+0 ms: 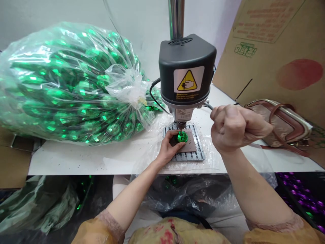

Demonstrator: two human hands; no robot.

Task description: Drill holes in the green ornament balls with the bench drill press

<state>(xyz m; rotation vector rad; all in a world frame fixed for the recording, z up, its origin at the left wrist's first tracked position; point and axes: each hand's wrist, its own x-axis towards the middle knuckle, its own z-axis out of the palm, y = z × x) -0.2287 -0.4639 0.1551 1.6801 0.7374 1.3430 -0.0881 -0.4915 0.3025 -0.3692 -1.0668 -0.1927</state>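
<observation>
My left hand [169,146] pinches a shiny green faceted ornament [182,137] between thumb and fingers. The ornament rests on a brown square board [191,146] on the slotted metal base [200,155] of a small drill press [188,67]. Right above the ornament is the chuck [181,124], its bit pointing down; whether the bit has entered it I cannot tell. To the right of the machine, my right hand [232,127] is closed in a fist around the feed lever [208,106], most of which is hidden by the fingers.
A big tied plastic bag [73,84] of green shiny pieces lies at left. At right stand a handbag [281,123] and a cardboard box [274,54]. Dark shavings dot the white table [83,159]. Clear plastic sheeting [188,196] hangs over the front edge, with purple shiny pieces [299,193] below right.
</observation>
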